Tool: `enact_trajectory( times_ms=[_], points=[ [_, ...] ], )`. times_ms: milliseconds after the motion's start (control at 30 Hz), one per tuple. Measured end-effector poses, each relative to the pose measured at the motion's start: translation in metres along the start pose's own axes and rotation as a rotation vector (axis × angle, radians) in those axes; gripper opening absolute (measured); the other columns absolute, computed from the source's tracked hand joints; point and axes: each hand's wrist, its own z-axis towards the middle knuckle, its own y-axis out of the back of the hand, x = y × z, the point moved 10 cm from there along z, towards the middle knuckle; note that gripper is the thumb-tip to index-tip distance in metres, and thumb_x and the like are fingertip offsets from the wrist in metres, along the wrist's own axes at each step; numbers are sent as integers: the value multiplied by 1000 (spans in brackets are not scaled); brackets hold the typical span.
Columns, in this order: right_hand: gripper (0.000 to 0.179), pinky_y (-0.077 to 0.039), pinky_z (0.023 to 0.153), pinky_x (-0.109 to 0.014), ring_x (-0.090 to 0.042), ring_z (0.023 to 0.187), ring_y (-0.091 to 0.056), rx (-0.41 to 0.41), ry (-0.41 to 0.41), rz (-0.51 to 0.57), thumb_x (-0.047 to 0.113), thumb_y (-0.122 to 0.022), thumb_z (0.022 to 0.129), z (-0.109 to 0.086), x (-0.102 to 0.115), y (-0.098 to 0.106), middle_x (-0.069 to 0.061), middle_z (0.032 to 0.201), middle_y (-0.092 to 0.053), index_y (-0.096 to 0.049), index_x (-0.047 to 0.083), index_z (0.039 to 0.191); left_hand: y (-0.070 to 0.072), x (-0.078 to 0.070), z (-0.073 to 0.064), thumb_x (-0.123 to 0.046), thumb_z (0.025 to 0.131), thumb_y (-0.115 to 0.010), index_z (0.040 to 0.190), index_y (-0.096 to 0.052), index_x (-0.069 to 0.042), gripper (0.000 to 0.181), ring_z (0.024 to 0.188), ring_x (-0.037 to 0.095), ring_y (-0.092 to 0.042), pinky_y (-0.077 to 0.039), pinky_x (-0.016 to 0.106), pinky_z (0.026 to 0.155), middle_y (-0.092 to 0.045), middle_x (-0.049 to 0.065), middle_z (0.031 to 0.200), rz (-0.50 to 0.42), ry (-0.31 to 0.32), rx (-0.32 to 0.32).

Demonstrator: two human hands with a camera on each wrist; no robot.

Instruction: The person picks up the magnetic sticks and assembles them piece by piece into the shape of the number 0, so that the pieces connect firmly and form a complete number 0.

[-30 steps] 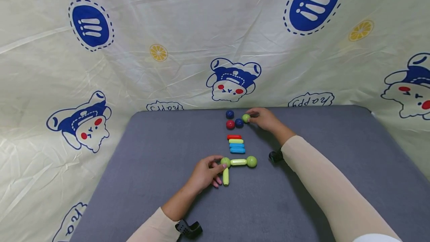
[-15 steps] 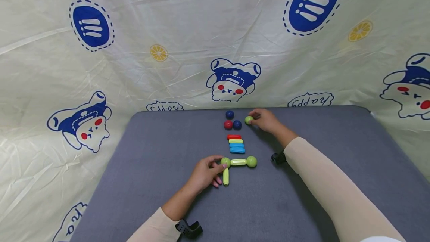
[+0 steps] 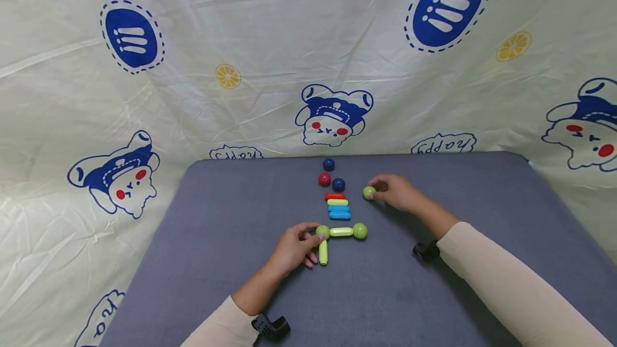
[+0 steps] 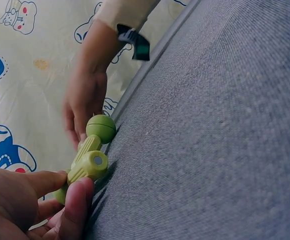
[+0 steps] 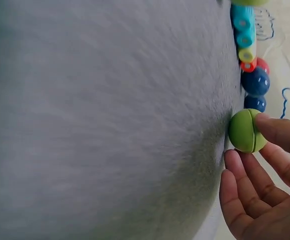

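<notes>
My left hand (image 3: 294, 248) pinches the green ball (image 3: 323, 232) at the corner of a small joined shape on the table. From that ball one yellow-green rod (image 3: 341, 232) runs right to a second green ball (image 3: 360, 231), and another yellow-green rod (image 3: 323, 253) points toward me. In the left wrist view the near rod (image 4: 87, 167) shows a round metal spot on its end. Off to the right, my right hand (image 3: 397, 193) holds a loose green ball (image 3: 369, 193) between thumb and fingers; the right wrist view shows that ball (image 5: 245, 131) close to the cloth.
Beyond the joined shape lie a red rod (image 3: 335, 196), a yellow rod (image 3: 338, 202) and two blue rods (image 3: 339, 215) side by side. Behind them sit a red ball (image 3: 324, 179) and two dark blue balls (image 3: 339, 185). A printed curtain hangs behind the grey table (image 3: 231, 197).
My right hand has drawn the green ball away from the other balls, rightward and toward me. The red ball and the nearer blue ball have shifted slightly. My left hand stays put.
</notes>
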Motion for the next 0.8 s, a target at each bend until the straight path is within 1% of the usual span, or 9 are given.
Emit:
enact_trajectory(
  times_ms=[133,300,467,600,800],
  points=[
    [25,-56,81,-38,-33,111,-66,9,37,1,17,-71,96,-21,2,-1,-17,120,-69,-69,6,118,0,1,1,-23,96,-71,133,-64,-8,40,50,10,-61,-56,31,47,-59,10,83,3,1,-2],
    [24,-54,75,-32,-27,102,-68,16,73,29,14,-72,95,-47,4,-2,-16,114,-71,-70,4,116,0,1,1,-23,96,-71,133,-63,-7,41,50,10,-61,-56,30,47,-59,10,83,5,2,-4],
    [23,-52,69,-28,-17,93,-67,28,79,54,17,-73,94,-73,6,-6,-12,108,-73,-70,6,114,-1,1,2,-21,97,-70,133,-63,-7,40,50,10,-61,-56,30,47,-59,10,82,-6,8,-1],
    [23,-52,67,-25,-13,91,-67,42,88,56,17,-74,93,-92,9,-12,-9,109,-71,-70,8,114,-1,2,2,-21,97,-70,133,-63,-7,40,50,10,-62,-55,29,46,-59,10,82,-10,12,-1],
    [25,-54,68,-23,-11,91,-67,68,143,46,16,-75,92,-112,23,-24,-9,113,-68,-70,9,115,-1,2,1,-22,96,-70,133,-64,-8,40,50,10,-62,-55,30,46,-59,11,83,-10,13,-6]
  ],
)
